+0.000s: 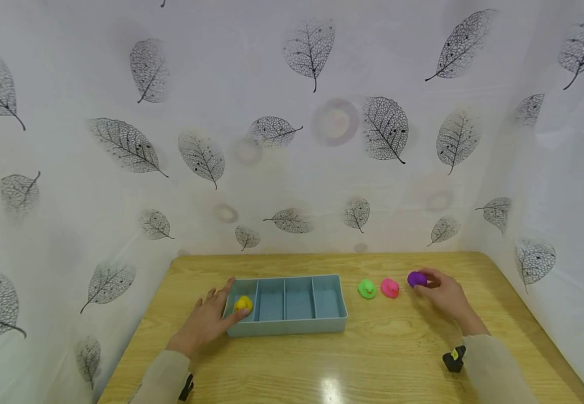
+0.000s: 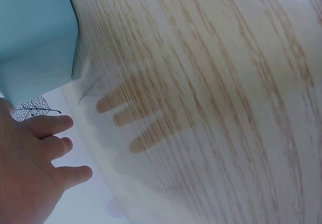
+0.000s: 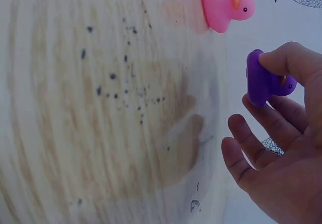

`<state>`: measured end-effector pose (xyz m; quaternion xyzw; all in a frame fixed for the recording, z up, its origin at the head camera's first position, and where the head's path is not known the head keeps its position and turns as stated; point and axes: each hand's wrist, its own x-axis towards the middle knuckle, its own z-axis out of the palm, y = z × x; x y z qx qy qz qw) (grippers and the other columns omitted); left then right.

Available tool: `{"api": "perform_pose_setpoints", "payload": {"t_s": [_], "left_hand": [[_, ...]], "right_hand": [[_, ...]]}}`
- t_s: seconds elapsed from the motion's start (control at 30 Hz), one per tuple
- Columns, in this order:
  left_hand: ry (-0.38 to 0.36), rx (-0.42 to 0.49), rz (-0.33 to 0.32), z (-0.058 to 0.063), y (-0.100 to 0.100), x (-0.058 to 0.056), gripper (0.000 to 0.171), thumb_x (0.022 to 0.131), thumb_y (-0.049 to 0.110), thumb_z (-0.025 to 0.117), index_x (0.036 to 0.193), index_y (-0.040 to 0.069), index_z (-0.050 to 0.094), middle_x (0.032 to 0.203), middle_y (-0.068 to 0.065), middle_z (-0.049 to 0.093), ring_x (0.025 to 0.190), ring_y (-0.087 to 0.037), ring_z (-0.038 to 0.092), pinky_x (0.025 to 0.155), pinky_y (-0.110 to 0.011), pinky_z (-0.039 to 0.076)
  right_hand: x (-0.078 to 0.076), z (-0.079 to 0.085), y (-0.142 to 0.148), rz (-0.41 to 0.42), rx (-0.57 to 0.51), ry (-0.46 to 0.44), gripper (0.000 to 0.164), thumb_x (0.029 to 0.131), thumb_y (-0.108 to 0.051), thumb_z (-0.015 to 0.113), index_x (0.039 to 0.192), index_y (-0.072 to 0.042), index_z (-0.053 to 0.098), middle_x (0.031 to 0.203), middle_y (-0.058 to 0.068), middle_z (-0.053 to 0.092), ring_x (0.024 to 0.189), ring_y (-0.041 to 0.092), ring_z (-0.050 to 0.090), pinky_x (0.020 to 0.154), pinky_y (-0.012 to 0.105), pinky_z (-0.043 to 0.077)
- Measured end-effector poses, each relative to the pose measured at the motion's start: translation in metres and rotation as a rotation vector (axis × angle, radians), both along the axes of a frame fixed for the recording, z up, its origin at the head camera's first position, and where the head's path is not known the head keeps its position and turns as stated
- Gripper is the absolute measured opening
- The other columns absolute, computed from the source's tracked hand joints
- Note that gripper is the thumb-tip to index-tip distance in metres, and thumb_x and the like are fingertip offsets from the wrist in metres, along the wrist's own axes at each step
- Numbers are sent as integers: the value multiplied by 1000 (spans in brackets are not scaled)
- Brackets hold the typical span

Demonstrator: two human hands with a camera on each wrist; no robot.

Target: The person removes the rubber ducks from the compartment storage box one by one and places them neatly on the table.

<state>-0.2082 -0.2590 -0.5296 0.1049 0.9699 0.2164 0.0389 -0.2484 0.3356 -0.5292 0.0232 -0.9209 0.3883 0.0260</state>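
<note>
In the head view, a pale blue tray [image 1: 299, 327] with several compartments in a row lies on the table. A yellow rubber duck [image 1: 243, 304] sits in its leftmost compartment. My left hand [image 1: 208, 320] rests at the tray's left end, fingers spread, the thumb reaching over the front rim beside the yellow duck. On the right, my right hand [image 1: 443, 293] pinches a purple rubber duck [image 3: 259, 80] between thumb and fingers. A pink rubber duck [image 1: 390, 288] and a green rubber duck [image 1: 367, 289] stand between the tray and that hand.
The wooden table [image 1: 282, 370] reaches back to a white curtain [image 1: 292, 168] printed with grey leaves, which also hangs along both sides. Small dark specks [image 3: 113, 77] mark the tabletop near my right hand.
</note>
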Motion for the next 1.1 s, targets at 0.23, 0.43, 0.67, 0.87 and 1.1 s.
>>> {"api": "perform_pose_setpoints", "payload": {"t_s": [0.23, 0.43, 0.67, 0.87, 1.1], "left_hand": [[-10, 5, -2, 0, 0, 0, 95, 102, 69, 50, 172, 18, 11, 167, -22, 38, 155, -57, 25, 121, -80, 17], [-15, 12, -3, 2, 1, 1, 94, 102, 68, 50, 171, 17, 12, 167, -22, 38, 155, -58, 25, 121, -81, 17], [1, 19, -5, 3, 2, 2, 94, 102, 67, 51, 171, 18, 11, 167, -22, 37, 154, -58, 26, 120, -81, 17], [8, 15, -8, 3, 2, 1, 94, 102, 67, 51, 171, 16, 12, 167, -22, 38, 154, -59, 27, 120, -81, 19], [6, 13, -6, 4, 2, 2, 94, 103, 67, 51, 171, 17, 12, 167, -23, 38, 154, -59, 27, 120, -81, 19]], "right_hand": [[-1, -7, 1, 29, 40, -20, 56, 97, -24, 77, 141, 7, 58, 133, 35, 65, 114, 47, 68, 87, 40, 58], [-1, -8, 0, 36, 40, -5, 55, 97, -23, 78, 139, 6, 60, 132, 35, 66, 113, 47, 68, 86, 39, 58], [0, -7, -2, 52, 49, -19, 56, 96, -22, 77, 140, 9, 59, 132, 35, 66, 116, 48, 67, 90, 42, 60], [-2, -8, -2, 65, 62, -12, 55, 96, -20, 77, 139, 10, 59, 131, 36, 65, 114, 48, 68, 88, 41, 59], [-4, -10, -2, 73, 67, -12, 55, 95, -18, 77, 138, 11, 59, 129, 35, 66, 108, 43, 70, 81, 35, 57]]}}
